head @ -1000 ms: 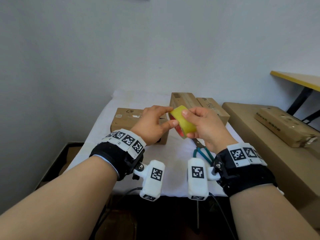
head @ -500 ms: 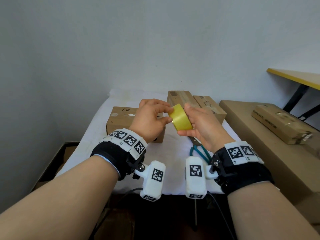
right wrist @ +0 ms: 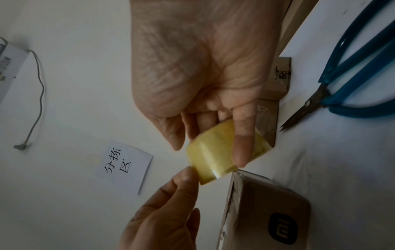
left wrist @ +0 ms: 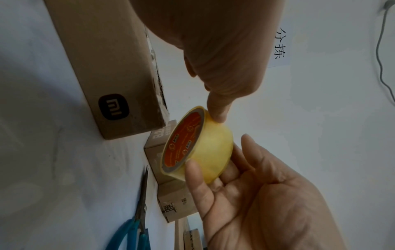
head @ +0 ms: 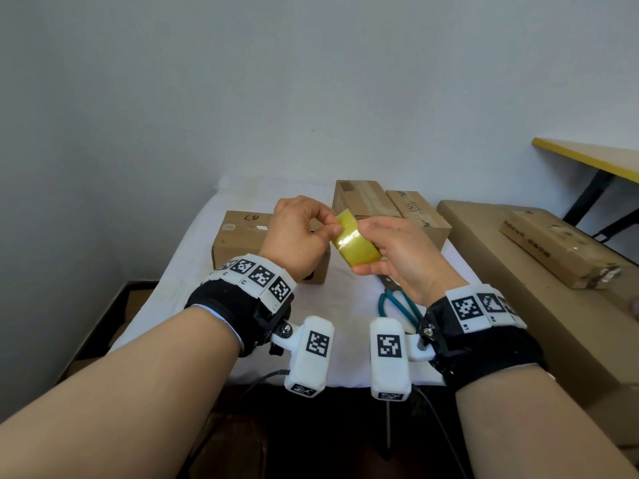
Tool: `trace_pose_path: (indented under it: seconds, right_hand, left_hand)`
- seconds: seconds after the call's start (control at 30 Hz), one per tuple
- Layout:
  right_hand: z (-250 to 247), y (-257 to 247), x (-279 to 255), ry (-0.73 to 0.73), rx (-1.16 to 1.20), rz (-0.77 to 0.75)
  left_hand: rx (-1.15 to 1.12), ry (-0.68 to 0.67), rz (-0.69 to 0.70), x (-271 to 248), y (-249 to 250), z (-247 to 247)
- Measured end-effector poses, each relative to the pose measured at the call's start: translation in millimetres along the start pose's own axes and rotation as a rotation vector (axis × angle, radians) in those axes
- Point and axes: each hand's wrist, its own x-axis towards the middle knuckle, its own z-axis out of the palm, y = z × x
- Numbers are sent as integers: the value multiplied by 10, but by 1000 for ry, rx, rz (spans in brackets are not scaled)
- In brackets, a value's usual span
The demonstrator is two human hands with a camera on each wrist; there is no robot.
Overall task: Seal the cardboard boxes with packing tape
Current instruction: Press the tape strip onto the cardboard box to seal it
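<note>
Yellow tape roll [head: 353, 244] above boxes [head: 242, 236]

- The right hand [right wrist: 198, 71] grips a yellow translucent roll of packing tape [right wrist: 215, 152], thumb lying across its outer face and fingers curled behind it.
- The left hand [right wrist: 162, 218] reaches up from below, its fingertips [right wrist: 186, 175] touching the roll's lower edge.
- A brown cardboard box with a dark rounded logo [right wrist: 267, 213] lies just beside the roll.
- Blue-handled metal scissors [right wrist: 346, 81] lie on the white cloth [right wrist: 342, 160].
- A white paper slip with black characters [right wrist: 124, 165] hangs on the pale wall [right wrist: 85, 50], well apart from a grey cable [right wrist: 38, 94].
</note>
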Motion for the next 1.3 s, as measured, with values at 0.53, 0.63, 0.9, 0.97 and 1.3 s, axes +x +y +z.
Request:
trace_pose_path:
  seconds: [0.53, 0.63, 0.9, 0.97, 1.3]
  right_hand:
    - [85, 29, 22, 41, -259, -138]
    - [66, 35, 17, 99, -282, -136]
    - [-38, 39, -2, 98, -228, -87]
    - [-77, 53, -4, 118, -257, -68]
    - [6, -65, -47, 80, -245, -103]
  left_hand:
    - [322, -41, 182, -81, 115, 2]
    - [378, -85, 268, -112, 187, 35]
    - [219, 5, 223, -72, 228, -59]
    - [214, -75, 123, -69, 217, -86]
    - [-26, -267, -159, -102, 112, 73]
